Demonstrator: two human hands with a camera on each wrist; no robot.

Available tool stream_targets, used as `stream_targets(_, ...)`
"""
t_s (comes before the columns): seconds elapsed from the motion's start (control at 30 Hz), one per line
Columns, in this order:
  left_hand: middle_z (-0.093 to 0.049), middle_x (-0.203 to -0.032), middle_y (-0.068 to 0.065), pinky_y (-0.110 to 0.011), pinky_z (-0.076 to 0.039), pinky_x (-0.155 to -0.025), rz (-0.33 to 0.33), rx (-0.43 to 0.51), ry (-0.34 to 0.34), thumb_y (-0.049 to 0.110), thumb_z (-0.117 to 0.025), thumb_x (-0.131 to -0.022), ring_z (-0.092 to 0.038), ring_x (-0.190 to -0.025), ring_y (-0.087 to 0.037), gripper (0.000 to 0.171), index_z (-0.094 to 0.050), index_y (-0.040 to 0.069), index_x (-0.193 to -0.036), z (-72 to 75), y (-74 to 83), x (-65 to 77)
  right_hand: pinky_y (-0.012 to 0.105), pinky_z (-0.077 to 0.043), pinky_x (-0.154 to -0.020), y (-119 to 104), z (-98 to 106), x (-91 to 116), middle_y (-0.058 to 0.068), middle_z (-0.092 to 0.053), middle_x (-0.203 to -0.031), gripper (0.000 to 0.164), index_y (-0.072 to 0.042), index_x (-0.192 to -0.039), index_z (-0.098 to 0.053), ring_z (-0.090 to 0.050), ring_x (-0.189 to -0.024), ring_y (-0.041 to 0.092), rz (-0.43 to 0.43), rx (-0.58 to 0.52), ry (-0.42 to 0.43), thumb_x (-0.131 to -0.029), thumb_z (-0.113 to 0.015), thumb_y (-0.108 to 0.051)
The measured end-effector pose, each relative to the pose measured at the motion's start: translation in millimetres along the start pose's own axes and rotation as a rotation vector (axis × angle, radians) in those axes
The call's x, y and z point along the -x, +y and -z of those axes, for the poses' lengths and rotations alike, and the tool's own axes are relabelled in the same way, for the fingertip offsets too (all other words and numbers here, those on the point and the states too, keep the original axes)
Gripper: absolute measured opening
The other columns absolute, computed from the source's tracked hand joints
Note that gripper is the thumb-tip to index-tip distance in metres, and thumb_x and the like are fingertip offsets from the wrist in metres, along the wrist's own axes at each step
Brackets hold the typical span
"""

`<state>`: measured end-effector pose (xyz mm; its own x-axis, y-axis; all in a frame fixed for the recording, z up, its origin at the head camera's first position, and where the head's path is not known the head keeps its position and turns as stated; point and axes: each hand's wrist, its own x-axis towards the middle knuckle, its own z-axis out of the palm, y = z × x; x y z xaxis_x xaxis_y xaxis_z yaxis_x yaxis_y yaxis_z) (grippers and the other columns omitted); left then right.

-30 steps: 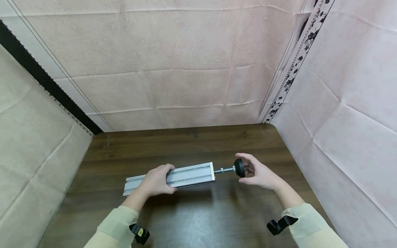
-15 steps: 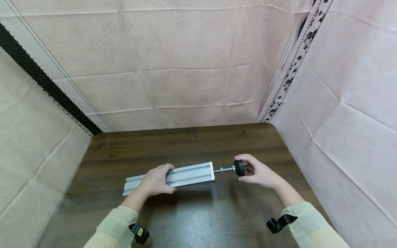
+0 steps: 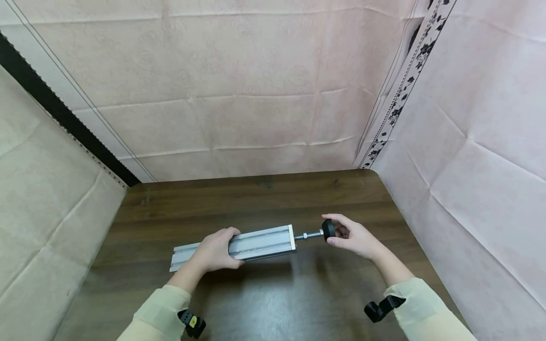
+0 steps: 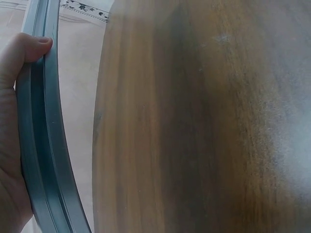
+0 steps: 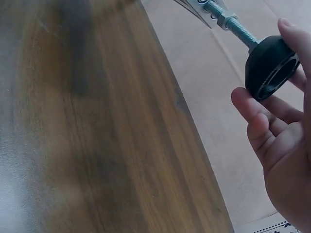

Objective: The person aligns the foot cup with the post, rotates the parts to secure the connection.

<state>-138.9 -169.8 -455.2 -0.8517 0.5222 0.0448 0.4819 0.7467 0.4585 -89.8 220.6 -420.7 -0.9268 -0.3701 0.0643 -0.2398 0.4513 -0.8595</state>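
Note:
My left hand [image 3: 216, 250] grips a silver aluminium profile [image 3: 265, 242] round its middle, held above the wooden table. In the left wrist view the thumb lies along the grooved side of the profile [image 4: 36, 107]. A threaded rod [image 3: 314, 234] with a nut sticks out of the profile's right end plate. On the rod's end sits a black levelling foot [image 3: 328, 230]. My right hand [image 3: 355, 238] pinches the foot's rim between thumb and fingers. The right wrist view shows the hollow underside of the foot [image 5: 267, 68], with fingertips touching its edge.
A brown wooden table [image 3: 256, 199] lies beneath both hands. Pale cloth [image 3: 239, 118] hangs behind it and at both sides, with a floral border [image 3: 394, 111] at the back right corner. Black camera mounts [image 3: 381, 309] are strapped to both wrists.
The right thumb and fingers have closed in on the foot's rim, and the hand has shifted slightly left. The left hand and the profile stay almost where they were.

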Motion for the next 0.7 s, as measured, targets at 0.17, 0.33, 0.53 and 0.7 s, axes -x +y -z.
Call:
stream_targets(0.17, -0.059, -0.102, 0.003, -0.035, -0.046, -0.076, -0.004, -0.003, 0.002, 0.044, -0.079, -0.061, -0.053, -0.085, -0.012, 0.066, -0.056, 0.012, -0.114, -3.3, 0.0, 1.9, 0.030, -0.050, -0.069, 0.5, -2.5, -0.3, 0.014, -0.058, -0.100, 0.048, -0.006, -0.133, -0.046, -0.062, -0.084, 0.019, -0.017, -0.020, 0.007, -0.089, -0.064, -0.015)
stream_targets(0.33, -0.059, -0.101, 0.003, -0.035, -0.046, -0.075, -0.003, -0.005, 0.003, 0.044, -0.079, -0.060, -0.053, -0.085, -0.012, 0.066, -0.056, 0.012, -0.114, -4.2, -1.1, 2.9, 0.030, -0.051, -0.072, 3.3, -3.5, -1.3, 0.019, -0.056, -0.107, 0.049, 0.000, -0.134, -0.042, -0.062, -0.094, 0.024, -0.007, -0.055, 0.006, -0.091, -0.061, -0.013)
stream_targets(0.53, -0.059, -0.102, 0.004, -0.035, -0.046, -0.076, 0.004, 0.002, 0.007, 0.043, -0.079, -0.060, -0.053, -0.085, -0.012, 0.066, -0.056, 0.013, -0.114, -3.0, -2.2, 3.7, 0.032, -0.048, -0.081, 6.1, -2.1, -1.2, 0.019, -0.045, -0.131, 0.072, -0.007, -0.143, -0.029, -0.052, -0.114, 0.028, 0.057, -0.054, -0.006, -0.083, -0.070, -0.007)
stream_targets(0.7, -0.059, -0.101, 0.004, -0.035, -0.046, -0.075, -0.008, 0.001, 0.014, 0.043, -0.079, -0.060, -0.053, -0.085, -0.011, 0.066, -0.056, 0.013, -0.114, -4.5, -3.7, 3.5, 0.032, -0.047, -0.078, 6.5, 0.6, 2.2, 0.015, -0.036, -0.142, 0.082, -0.012, -0.142, -0.028, -0.049, -0.116, 0.020, 0.079, -0.070, -0.052, -0.076, -0.076, -0.005)
